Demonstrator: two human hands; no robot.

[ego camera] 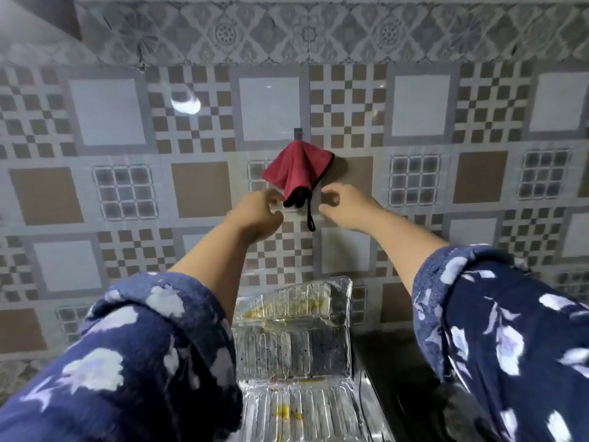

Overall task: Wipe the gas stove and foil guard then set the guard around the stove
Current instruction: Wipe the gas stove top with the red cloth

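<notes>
A red cloth point(296, 173) with black trim hangs from a small hook point(297, 133) on the tiled wall, its black loop dangling below. My left hand point(259, 215) is raised just left of the cloth's lower edge, fingers loosely curled, holding nothing. My right hand point(345, 207) is just right of the cloth, fingers also loosely curled and empty. Neither hand clearly touches the cloth. Below, the folded foil guard point(293, 339) stands against the wall, with yellow food stains and dark specks on its panels. The dark stove top point(395, 371) shows at lower right, mostly hidden by my sleeve.
The patterned tile wall point(414, 106) fills the view behind everything. My blue flowered sleeves point(137, 362) cover the lower left and right corners. A speckled counter edge point(19, 374) shows at far left.
</notes>
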